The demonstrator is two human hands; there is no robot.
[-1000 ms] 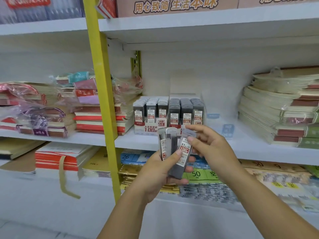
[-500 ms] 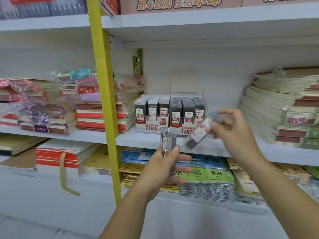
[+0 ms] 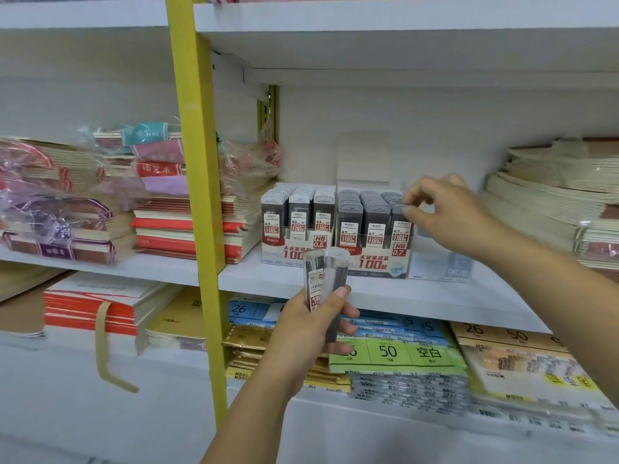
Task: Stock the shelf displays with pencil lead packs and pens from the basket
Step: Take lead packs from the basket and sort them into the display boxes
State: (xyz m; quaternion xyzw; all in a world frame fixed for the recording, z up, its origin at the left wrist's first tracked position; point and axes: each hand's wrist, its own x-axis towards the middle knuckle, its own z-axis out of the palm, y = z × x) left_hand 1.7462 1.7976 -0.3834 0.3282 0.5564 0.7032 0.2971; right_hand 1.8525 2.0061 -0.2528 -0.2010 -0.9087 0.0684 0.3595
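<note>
Two display boxes of pencil lead packs stand on the middle shelf: the 0.5 box (image 3: 296, 242) on the left and the 0.7 box (image 3: 371, 259) on the right. My right hand (image 3: 445, 212) pinches the top of a lead pack (image 3: 400, 222) standing in the front right slot of the 0.7 box. My left hand (image 3: 311, 326) is below the shelf edge and grips two upright lead packs (image 3: 325, 279) in clear cases. No basket or pens are in view.
A yellow upright post (image 3: 196, 195) divides the shelving left of the boxes. Stacks of notebooks (image 3: 549, 209) fill the shelf at right, wrapped notebooks (image 3: 160, 195) at left. Label sheets (image 3: 395, 353) lie on the lower shelf. A white shelf board (image 3: 402, 25) hangs overhead.
My right hand took one pack from the bundle in my left hand, carried it up and right, and now has it in the 0.7 box's front right slot. My left hand keeps two packs.
</note>
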